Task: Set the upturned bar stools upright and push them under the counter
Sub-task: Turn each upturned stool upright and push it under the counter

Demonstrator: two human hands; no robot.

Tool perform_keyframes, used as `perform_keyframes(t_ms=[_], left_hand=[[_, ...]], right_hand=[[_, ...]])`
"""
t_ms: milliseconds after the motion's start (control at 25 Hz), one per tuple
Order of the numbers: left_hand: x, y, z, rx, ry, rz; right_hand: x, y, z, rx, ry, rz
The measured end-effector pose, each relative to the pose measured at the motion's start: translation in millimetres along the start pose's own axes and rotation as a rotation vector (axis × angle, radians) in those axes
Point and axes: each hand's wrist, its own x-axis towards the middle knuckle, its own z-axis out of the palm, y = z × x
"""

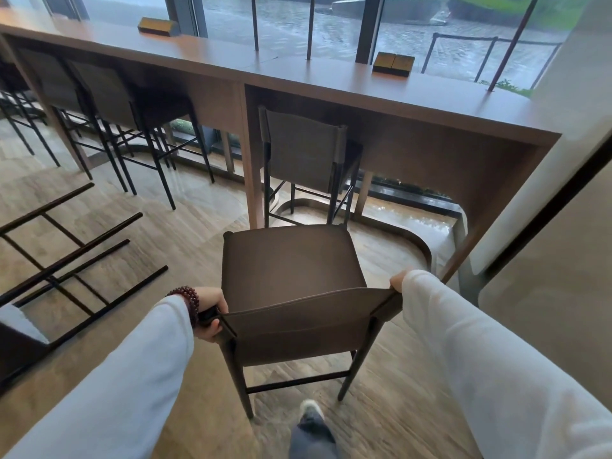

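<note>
Grip: left grip [212, 314] and right grip [397, 281] clasp the backrest [308, 313] at its top corners, to steer.
Stool: upright brown leather bar stool [291, 266], short of long wooden table [331, 91].
Left: black-legged stool [66, 253] lies tipped.

The person wears white sleeves [116, 376], a dark-red bead bracelet [190, 303], grey trousers [311, 438].

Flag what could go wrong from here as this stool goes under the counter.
1. The held stool, gripped at its backrest corners by the left hand and right hand, points at the tucked stool already under the counter. Pushed straight ahead, the two would likely collide.
2. The tipped stool lies close on the left with its legs sticking out, a trip risk on a sidestep.
3. The foot is close behind the held stool's rear legs and could catch them.
</note>
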Motion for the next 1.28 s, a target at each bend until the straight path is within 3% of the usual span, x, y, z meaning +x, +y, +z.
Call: perform_keyframes(t_ms=[160, 480, 640, 760, 880, 1000, 1120, 1200, 1280], left_hand=[[-5.6, -5.9, 16.4, -0.003, 0.003, 0.080], [-18.0, 26.9, 71.6, 0.248, 0.036, 0.178], [-23.6, 67.2, 106.5, 0.272, 0.115, 0.366], [-16.3, 85.4, 136.2, 0.223, 0.108, 0.496], [-0.9, 97.7, 161.2, 0.190, 0.104, 0.669], [6.1, 113.7, 171.6, 0.213, 0.124, 0.706], [15.2, 126.9, 172.1, 0.179, 0.169, 0.694], [18.7, 129.4, 176.0, 0.083, 0.165, 0.625], [20.1, 126.1, 178.3, -0.060, 0.056, 0.516]], right_hand=[[-13.9, 34.9, 15.6, 0.158, 0.096, 0.085], [-58.3, 118.8, 20.9, 0.266, 0.129, 0.374], [-67.0, 154.6, 17.7, 0.508, 0.229, 0.386], [-69.4, 171.1, 18.4, 0.617, 0.302, 0.559], [-64.7, 181.2, 23.3, 0.601, 0.378, 0.628], [-53.5, 188.0, 17.7, 0.643, 0.452, 0.667], [-40.2, 183.2, 13.0, 1.078, 0.450, 0.667], [-31.4, 177.2, 8.5, 1.434, 0.348, 0.678], [-23.8, 174.5, 4.0, 1.706, 0.214, 0.674]])
